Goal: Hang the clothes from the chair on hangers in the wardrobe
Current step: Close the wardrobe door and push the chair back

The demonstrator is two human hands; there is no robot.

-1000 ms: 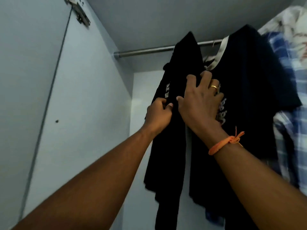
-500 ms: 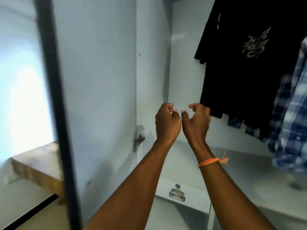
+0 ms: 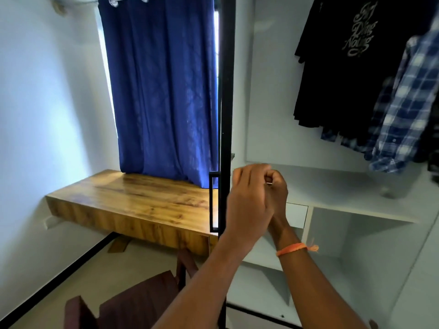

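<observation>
Head view: both hands, left [image 3: 247, 205] and right [image 3: 278, 193], fingers curled, hold nothing. Chair [image 3: 133, 302] lies below-left, nearer the left hand; shirts [image 3: 344, 67] hang upper right.

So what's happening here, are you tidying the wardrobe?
A person is hanging clothes in the wardrobe. A black T-shirt and a plaid shirt hang at the upper right. The left hand and right hand are together in front of the shelf, fingers curled, holding no clothing. The chair sits at the bottom; no clothes show on the visible part.
</observation>
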